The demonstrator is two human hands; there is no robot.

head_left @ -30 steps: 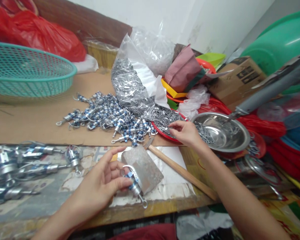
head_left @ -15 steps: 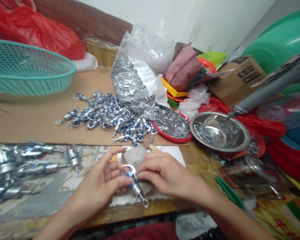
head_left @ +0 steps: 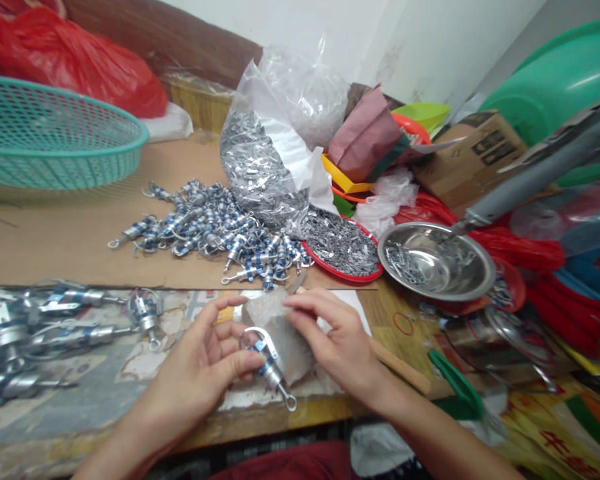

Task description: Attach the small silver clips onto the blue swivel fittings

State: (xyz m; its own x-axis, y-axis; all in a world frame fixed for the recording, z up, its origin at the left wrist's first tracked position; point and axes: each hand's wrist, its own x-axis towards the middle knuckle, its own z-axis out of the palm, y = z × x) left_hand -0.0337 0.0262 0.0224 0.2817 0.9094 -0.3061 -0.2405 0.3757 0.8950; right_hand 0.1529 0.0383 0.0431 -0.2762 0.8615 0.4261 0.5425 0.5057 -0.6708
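My left hand (head_left: pixel 210 350) pinches a silver-and-blue metal fitting (head_left: pixel 269 367) with a curved hook at its top and a ring at its lower end. The fitting is tilted over a grey stone block (head_left: pixel 285 333). To the right of it, my right hand (head_left: pixel 337 343) is over the block, thumb and index finger slightly apart, with nothing visible between them. A tool with a wooden handle (head_left: pixel 403 367) lies partly under my right hand and wrist. Similar fittings are heaped on cardboard (head_left: pixel 205 223) behind the block, and larger-looking ones (head_left: pixel 55 333) lie at the left.
A red tray (head_left: pixel 340 273) of small metal pieces and a steel bowl (head_left: pixel 443 267) stand at the right. Behind the heap leans a clear bag (head_left: pixel 265 173) of metal parts. A teal basket (head_left: pixel 60 157) is at the back left, a green-handled item (head_left: pixel 460 387) at the right.
My right hand has moved off the fitting, up and to the right, and its fingers have parted. More of the block and the wooden handle shows. My left hand still holds the fitting.
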